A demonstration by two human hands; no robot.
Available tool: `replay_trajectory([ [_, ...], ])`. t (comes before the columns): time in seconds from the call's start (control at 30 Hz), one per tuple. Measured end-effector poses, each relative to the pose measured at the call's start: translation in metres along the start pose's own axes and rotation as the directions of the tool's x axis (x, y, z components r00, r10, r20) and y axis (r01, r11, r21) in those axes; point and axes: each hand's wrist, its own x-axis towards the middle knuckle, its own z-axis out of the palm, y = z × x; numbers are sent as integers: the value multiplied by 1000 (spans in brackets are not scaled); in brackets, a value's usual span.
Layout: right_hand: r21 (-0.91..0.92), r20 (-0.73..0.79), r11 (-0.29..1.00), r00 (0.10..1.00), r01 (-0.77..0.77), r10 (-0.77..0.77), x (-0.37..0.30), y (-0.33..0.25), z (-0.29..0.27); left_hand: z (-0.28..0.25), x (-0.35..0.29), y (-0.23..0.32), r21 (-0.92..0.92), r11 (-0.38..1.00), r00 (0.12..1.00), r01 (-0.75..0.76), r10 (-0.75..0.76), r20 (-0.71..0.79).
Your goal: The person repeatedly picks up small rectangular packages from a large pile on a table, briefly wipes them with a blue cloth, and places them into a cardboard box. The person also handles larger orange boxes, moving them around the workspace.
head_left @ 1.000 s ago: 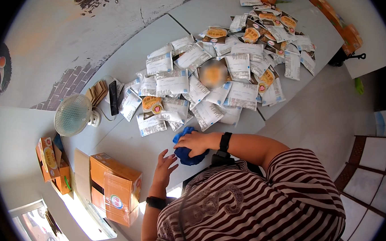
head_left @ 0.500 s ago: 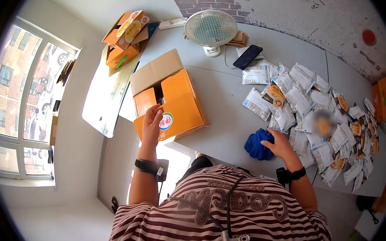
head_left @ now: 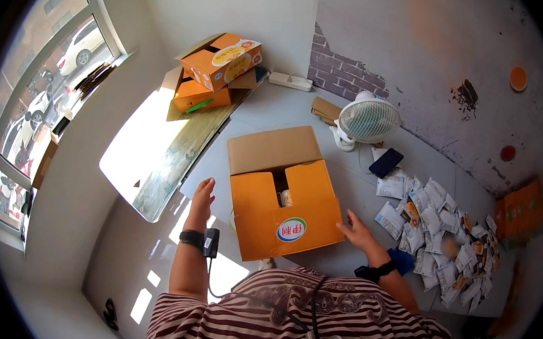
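An orange cardboard box (head_left: pixel 251 231) stands at the table's front edge. Its back flap is folded up, and a gap between the top flaps shows a pale round-ended item inside. My left hand (head_left: pixel 201 199) is open just left of the box, fingers upright and apart from it. On the other side, my right hand (head_left: pixel 360 233) reaches toward the box's right edge with fingers stretched out, holding nothing; whether the fingertips touch it I cannot tell. A crumpled blue cloth (head_left: pixel 405 261) lies beside my right wrist, partly hidden by it.
Many white and orange packets (head_left: pixel 431 228) are heaped at the right. A dark phone (head_left: pixel 386 163) and a small fan (head_left: pixel 368 121) sit behind them. Orange cartons (head_left: pixel 222 62) are stacked at the back left near a power strip (head_left: pixel 290 81). Another orange carton (head_left: pixel 520 209) stands far right.
My right hand has let go of the blue cloth and moved left to the box. My left hand has moved off the box's front to its left side. The view has shifted.
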Motion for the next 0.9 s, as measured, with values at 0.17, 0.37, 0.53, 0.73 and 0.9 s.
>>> replay_trajectory([
  [0.17, 117, -49, 992, 998, 39, -33, 19, -57, 39, 0, 61, -5, -33, 999, 989, 37, -32, 147],
  [0.37, 348, -104, 931, 982, -111, 156, 20, -39, 48, 24, 96, 9, -353, 929, 948, 106, 13, 318],
  [0.53, 379, -114, 905, 960, -195, 254, 24, -38, 46, 23, 81, 11, -282, 959, 914, 32, 86, 396],
  [0.73, 686, 211, 632, 929, -362, 303, 57, -20, 30, 39, 38, -34, 393, 791, 882, -469, 442, 162],
  [0.9, 757, 306, 556, 938, -343, 162, 83, 0, 33, 37, 11, -74, 477, 878, 996, -43, 76, -50],
])
